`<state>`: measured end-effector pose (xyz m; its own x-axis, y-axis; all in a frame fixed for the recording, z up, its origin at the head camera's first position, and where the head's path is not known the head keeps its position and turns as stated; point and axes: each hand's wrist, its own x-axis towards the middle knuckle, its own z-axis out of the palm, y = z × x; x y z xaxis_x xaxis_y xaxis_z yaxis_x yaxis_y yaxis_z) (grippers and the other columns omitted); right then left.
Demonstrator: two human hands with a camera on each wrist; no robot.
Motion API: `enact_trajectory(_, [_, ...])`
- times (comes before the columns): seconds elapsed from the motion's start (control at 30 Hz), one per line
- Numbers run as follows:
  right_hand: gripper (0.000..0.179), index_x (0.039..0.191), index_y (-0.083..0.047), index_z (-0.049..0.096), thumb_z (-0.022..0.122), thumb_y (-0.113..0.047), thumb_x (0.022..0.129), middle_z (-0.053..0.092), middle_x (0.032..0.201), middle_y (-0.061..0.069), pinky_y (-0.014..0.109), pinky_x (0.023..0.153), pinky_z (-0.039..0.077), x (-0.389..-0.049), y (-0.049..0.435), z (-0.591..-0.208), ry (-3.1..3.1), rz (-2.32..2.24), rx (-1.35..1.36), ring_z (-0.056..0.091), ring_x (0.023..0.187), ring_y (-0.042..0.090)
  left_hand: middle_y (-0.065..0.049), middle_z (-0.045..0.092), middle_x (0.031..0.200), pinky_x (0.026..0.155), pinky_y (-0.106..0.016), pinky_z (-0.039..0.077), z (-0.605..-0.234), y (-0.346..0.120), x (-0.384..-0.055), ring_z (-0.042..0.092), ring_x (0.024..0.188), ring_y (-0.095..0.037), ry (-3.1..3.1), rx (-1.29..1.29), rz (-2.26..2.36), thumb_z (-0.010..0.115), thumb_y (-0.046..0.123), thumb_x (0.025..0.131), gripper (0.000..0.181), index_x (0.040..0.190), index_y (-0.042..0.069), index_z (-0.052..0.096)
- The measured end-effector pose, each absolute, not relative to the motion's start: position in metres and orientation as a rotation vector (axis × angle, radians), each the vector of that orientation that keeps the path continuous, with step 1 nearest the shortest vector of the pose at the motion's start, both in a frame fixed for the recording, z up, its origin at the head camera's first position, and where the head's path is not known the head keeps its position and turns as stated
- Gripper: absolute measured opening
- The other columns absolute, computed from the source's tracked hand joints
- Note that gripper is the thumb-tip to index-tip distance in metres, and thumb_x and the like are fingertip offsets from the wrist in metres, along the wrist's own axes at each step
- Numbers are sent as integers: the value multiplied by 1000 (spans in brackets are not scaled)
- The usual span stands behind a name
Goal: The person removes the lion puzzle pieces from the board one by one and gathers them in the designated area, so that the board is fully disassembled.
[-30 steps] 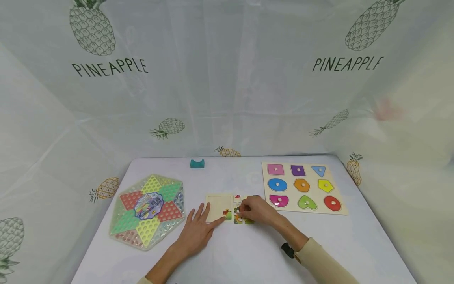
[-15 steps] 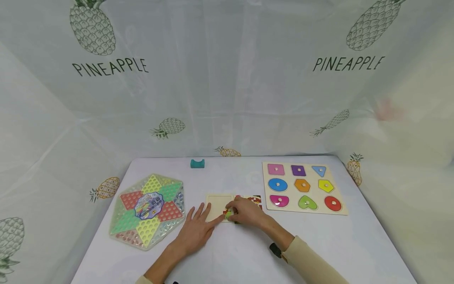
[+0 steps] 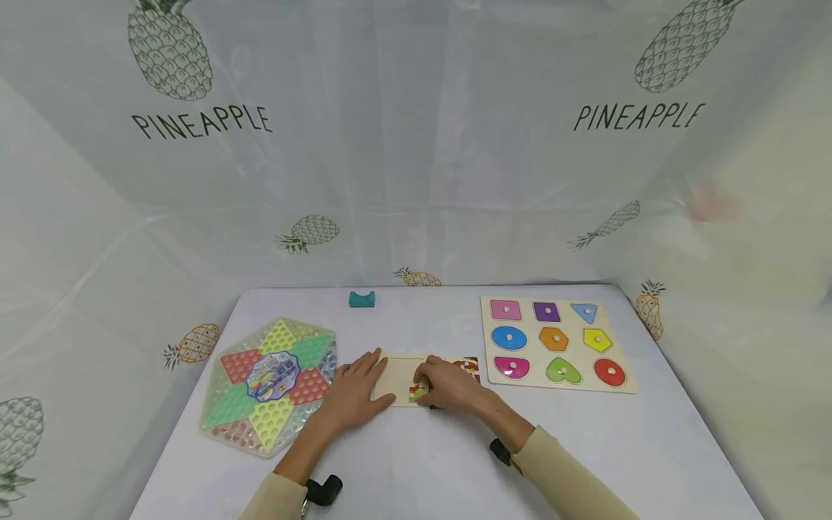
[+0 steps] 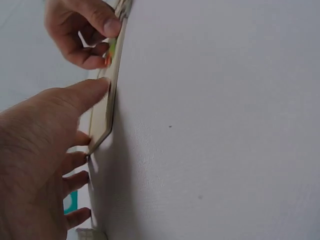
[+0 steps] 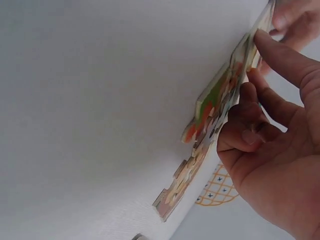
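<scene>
A small pale wooden puzzle board (image 3: 394,379) lies at the middle of the table, with a green and red picture piece (image 3: 416,392) in its near right corner. My right hand (image 3: 450,386) pinches a puzzle piece at that corner, its thumb and forefinger at the board's right side. Most of the held piece is hidden under the fingers; the left wrist view gives a glimpse of green and orange. On the board's left edge rests my left hand (image 3: 354,396), fingers spread and thumb along the near rim. Loose puzzle pieces (image 5: 210,100) lie beside the board, mostly behind my right hand.
To the left is a hexagonal Chinese checkers board (image 3: 273,386). A wooden shape board with knobbed pieces (image 3: 559,347) lies at the right. Near the back edge stands a teal block (image 3: 362,300). A pineapple-print curtain (image 3: 416,144) encloses the table.
My right hand has moved left from the loose pieces to the board's near right corner, bringing a piece. My left hand has drawn back leftward, off the corner piece, to the board's left edge.
</scene>
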<state>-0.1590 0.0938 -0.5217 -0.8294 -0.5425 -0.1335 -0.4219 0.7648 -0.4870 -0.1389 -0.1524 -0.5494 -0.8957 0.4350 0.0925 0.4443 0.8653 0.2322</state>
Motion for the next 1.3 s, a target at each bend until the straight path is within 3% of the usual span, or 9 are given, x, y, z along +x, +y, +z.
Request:
enact_trajectory(0.27, [18,95,-19,62,78,-24,89,58,78,-10,22,62,46,-164,97,-524,2571,-937,-728,53,69,5,-8,37,161,108,-60,34,-547,-152,-143,35,147,-30,-3051,-718,-324,57,63,93,80,152,11,46])
enact_trajectory(0.57, [8,97,-18,66,73,-20,93,62,83,-6,26,61,51,-160,137,-510,2476,-1209,-597,59,74,14,-8,36,161,108,-59,35,-546,-152,-142,35,147,-31,-3071,-695,-294,58,64,92,81,151,11,46])
enact_trajectory(0.83, [9,97,-9,67,73,-13,92,60,80,1,31,57,54,-155,186,-506,2470,-1159,-434,59,67,18,-8,36,161,108,-59,36,-549,-156,-142,35,147,-31,-3076,-678,-274,57,64,92,81,152,11,46])
enact_trajectory(1.07, [10,93,-12,67,76,-15,90,61,77,-2,24,57,48,-148,200,-516,2494,-1050,-444,57,65,14,-9,35,161,108,-60,35,-548,-154,-142,34,147,-31,-3072,-699,-312,57,64,93,81,152,10,45])
enact_trajectory(1.3, [14,89,-14,64,79,-17,88,59,75,-3,25,57,47,-146,197,-521,2584,-1003,-383,55,67,13,-10,36,161,108,-61,34,-547,-151,-142,34,147,-32,-3067,-705,-332,59,62,92,81,152,10,46])
